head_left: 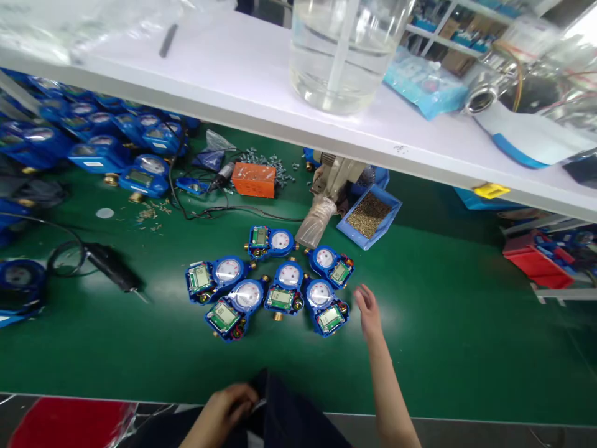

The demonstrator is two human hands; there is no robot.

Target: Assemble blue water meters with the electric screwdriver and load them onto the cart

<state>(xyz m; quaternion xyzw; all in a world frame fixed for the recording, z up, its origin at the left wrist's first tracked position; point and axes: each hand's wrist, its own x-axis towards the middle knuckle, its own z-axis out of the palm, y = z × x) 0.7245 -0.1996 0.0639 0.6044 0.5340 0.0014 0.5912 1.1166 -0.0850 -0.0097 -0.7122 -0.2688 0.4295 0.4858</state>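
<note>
The right hand (368,311) hovers, fingers loosely spread and holding nothing, just beside six meters (273,287) clustered face-up on the table (443,323), handy for reach. The left hand (228,404), curled at the lap, pinches dark cloth (289,417).

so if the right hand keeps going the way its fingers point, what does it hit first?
Probably the nearest blue meter: the right hand points up and left beside it, empty and open. Depth is unclear; it could pass just right of that one and meet the meter behind.
</note>
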